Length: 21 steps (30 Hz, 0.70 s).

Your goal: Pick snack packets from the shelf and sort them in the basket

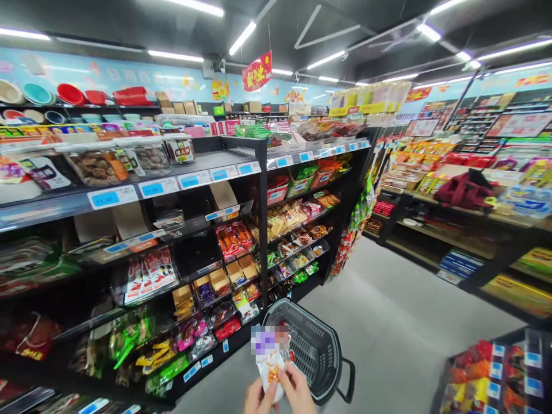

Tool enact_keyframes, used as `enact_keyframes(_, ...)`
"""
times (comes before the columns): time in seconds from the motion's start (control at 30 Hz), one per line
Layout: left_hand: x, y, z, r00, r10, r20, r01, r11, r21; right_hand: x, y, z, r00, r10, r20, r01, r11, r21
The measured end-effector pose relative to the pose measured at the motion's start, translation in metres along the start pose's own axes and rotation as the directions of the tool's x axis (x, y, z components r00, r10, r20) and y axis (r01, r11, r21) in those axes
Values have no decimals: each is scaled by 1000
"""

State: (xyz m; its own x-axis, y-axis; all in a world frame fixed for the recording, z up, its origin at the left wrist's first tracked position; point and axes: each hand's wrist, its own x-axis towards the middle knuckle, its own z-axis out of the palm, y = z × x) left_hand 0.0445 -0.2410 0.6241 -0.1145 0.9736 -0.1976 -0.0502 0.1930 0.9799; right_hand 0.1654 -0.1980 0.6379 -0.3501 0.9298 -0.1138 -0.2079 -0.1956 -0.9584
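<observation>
At the bottom centre both my hands hold one small white snack packet (271,368) with orange print; its top part is blurred out. My left hand (257,398) pinches the packet's lower left side. My right hand (297,391) grips its right side with fingers curled round it. Just beyond the hands a dark grey plastic shopping basket (314,351) with a black handle stands on the grey floor; the packet is held over its near rim.
Black shelving (261,230) full of packaged snacks and blue price tags runs along my left. A grey aisle floor (388,310) leads ahead. More shelves stand on the right, with a dark red garment (468,191) lying on one. A snack display (491,374) is at the bottom right.
</observation>
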Motion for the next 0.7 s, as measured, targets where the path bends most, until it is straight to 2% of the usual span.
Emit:
enact_keyframes(0.07,1,10,4,999,39,-14,-39,998,-55,-3,-9,-2,1000,4,6,-4,1000,-1)
enact_keyframes(0.17,1,25,13,994,74,-80,-84,988,-132,-7,-22,-6,999,-23,-45,22,999,-23)
enact_keyframes(0.23,2,31,16,993,83,-83,-95,984,-150,-8,-28,-8,997,-49,-64,48,999,-21)
enact_keyframes(0.37,3,37,15,990,69,-125,-89,982,-164,-8,-32,-9,999,-33,-4,33,999,28)
enact_keyframes(0.5,3,32,9,997,55,-48,-61,989,-133,-7,-26,-7,987,52,-152,-37,995,98)
enact_keyframes(0.57,3,28,7,999,45,-23,-48,990,-133,-6,-24,-7,980,83,-183,-64,992,108)
enact_keyframes(0.63,2,23,8,999,38,-30,-43,984,-173,-5,-24,-8,991,87,-104,-78,993,91)
enact_keyframes(0.7,2,20,10,996,15,-83,-34,972,-231,-3,-26,-9,998,69,-10,-68,995,75)
